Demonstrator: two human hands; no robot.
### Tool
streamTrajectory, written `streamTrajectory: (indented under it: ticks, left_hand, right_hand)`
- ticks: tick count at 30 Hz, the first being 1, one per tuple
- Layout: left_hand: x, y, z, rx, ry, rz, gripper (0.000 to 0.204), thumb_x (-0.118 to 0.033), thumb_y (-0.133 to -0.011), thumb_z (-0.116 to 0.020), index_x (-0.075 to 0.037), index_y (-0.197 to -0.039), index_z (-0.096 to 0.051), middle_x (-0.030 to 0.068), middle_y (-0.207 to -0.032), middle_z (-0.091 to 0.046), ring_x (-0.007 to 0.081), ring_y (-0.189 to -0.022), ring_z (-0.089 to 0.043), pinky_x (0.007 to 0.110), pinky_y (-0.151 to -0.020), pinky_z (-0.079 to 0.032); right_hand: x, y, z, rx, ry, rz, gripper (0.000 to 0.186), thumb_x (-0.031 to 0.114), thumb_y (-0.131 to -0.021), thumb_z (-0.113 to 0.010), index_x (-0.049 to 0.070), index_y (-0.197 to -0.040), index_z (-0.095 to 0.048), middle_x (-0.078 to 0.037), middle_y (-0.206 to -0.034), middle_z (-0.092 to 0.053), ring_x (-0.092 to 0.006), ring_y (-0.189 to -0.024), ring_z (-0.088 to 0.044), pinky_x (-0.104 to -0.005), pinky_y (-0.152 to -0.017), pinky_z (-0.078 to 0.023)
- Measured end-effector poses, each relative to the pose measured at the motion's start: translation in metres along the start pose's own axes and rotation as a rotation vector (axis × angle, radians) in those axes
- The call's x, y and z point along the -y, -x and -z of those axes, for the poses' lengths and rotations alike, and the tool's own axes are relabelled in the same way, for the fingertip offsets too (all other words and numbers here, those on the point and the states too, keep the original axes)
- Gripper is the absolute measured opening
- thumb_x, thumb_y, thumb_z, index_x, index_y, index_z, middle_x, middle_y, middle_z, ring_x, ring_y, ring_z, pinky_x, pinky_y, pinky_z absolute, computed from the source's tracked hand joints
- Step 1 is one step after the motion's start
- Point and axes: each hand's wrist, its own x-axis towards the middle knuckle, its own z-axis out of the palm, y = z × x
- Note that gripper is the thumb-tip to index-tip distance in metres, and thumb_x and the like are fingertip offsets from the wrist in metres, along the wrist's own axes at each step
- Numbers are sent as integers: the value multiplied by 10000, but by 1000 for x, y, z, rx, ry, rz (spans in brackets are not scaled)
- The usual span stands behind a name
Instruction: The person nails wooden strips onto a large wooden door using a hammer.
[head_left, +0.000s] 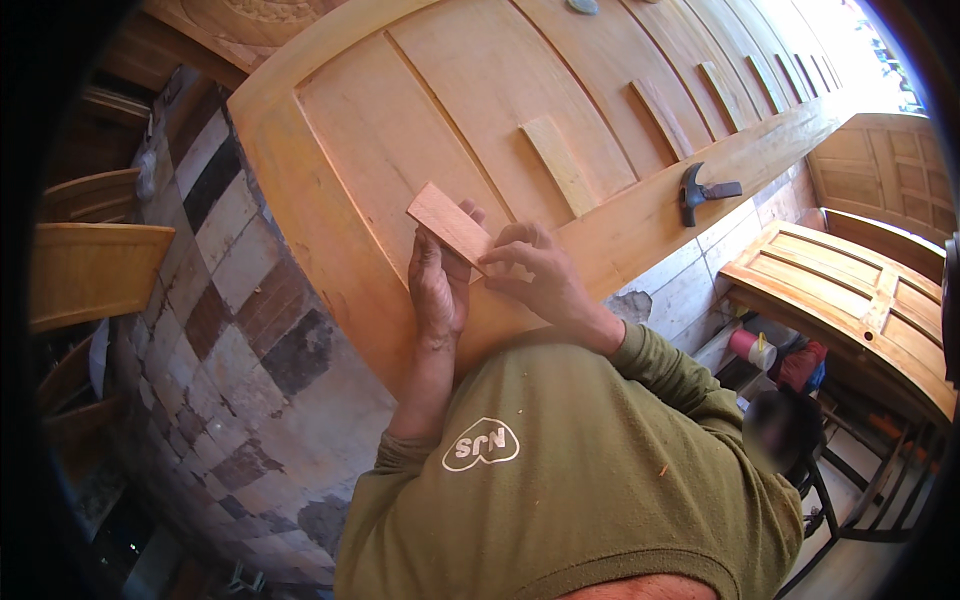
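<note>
Wooden door (345, 130) below; block (449, 222) in both hands (438, 292) (548, 277).

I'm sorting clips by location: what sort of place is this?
Probably a woodworking shop: a large panelled wooden slab bears a row of wooden strips and a hammer, and another panelled piece sits at the right.
</note>
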Motion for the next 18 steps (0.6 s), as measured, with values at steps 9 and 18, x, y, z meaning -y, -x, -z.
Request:
streamTrajectory:
  ticks: [9,18]
  left_hand:
    - [-9,-16,21,-64,51,-60,523,-406,-1150,-507,-32,-1515,-494,222,-1382,-654,332,-1253,-672,476,-1083,-569]
    - [-32,-36,2,-297,-837,-296,481,-332,-1107,-646,-87,-1514,-570,187,-1375,-681,257,-1177,-701,395,-931,-613]
  right_hand:
    - [-9,2,18,-188,-40,-110,301,192,-906,-886,103,-1175,-786,-73,-1222,-667,-200,-1103,-646,-352,-868,-556]
    - [-18,6,23,-251,-161,-203,262,177,-953,-844,62,-1178,-773,-82,-1204,-670,-192,-1059,-663,-329,-845,-568]
